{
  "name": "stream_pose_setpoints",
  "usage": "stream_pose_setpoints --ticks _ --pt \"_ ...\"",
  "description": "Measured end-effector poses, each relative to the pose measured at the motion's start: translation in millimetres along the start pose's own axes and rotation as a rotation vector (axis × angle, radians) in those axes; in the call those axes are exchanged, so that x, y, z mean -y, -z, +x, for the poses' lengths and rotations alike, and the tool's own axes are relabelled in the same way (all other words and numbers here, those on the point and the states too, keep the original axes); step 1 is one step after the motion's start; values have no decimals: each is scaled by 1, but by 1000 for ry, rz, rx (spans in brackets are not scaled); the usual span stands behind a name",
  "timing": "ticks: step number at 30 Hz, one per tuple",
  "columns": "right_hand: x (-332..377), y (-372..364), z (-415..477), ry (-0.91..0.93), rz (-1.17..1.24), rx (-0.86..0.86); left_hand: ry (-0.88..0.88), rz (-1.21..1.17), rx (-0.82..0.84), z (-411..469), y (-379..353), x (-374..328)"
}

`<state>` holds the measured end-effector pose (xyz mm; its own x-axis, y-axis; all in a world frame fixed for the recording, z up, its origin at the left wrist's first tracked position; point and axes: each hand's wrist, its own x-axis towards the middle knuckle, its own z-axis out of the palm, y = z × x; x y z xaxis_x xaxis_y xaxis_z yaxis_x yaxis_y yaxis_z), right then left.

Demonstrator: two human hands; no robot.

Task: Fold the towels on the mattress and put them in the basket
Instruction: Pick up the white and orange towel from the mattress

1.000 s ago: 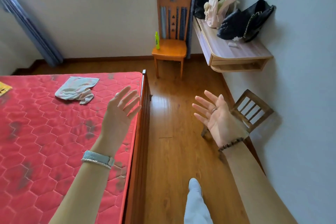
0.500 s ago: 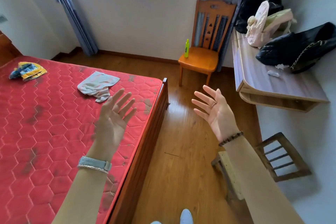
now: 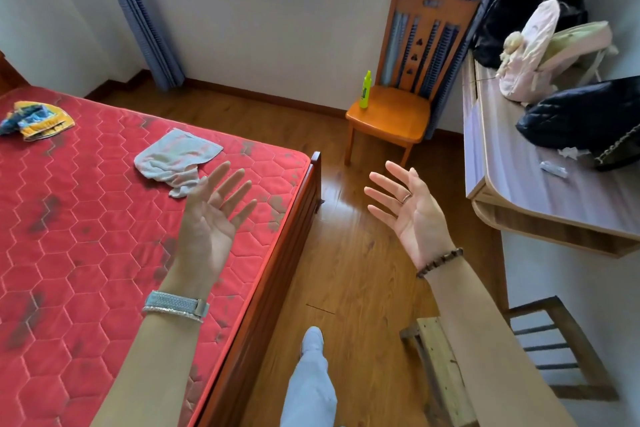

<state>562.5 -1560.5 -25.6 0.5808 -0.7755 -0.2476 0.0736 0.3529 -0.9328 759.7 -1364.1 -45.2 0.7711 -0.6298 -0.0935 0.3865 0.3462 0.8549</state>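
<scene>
Closest in, holds both arms raised and empty: left hand (image 3: 207,222) over the near corner of the mattress (image 3: 86,218), right hand (image 3: 414,218) over the wooden floor beside the bed frame, fingers (image 3: 231,184) of both spread wide and straight, palms turned inward. Reads as a ready pose ahead of any grasp, probably on the approach to the bed, with 1 trouser leg and shoe (image 3: 311,340) forward between bed and stool (image 3: 543,336). Just past the left fingertips, 1 pale grey towel (image 3: 176,159), crumpled and unfolded on the mattress, apart from the hand and likely first to be picked up. Farther off, 1 bunched blue-and-yellow towel (image 3: 36,120) at the left border, possibly clipped there. No basket anywhere in view, so cannot tell where folded towels go. Much of the mattress cut off at left and bottom. Farthest, a chair (image 3: 391,114) carrying a green bottle (image 3: 365,90), and bags on the tabletop (image 3: 512,163), contents unreadable.
</scene>
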Motion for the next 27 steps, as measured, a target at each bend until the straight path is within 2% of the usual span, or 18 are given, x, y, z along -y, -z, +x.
stream_pose_setpoints --ticks 13,27 --pt "24 -69 152 -9 -1 0 16 -21 -4 172 -3 -20" --pt "54 -73 297 -18 -6 11 70 -16 -32 303 -41 1"
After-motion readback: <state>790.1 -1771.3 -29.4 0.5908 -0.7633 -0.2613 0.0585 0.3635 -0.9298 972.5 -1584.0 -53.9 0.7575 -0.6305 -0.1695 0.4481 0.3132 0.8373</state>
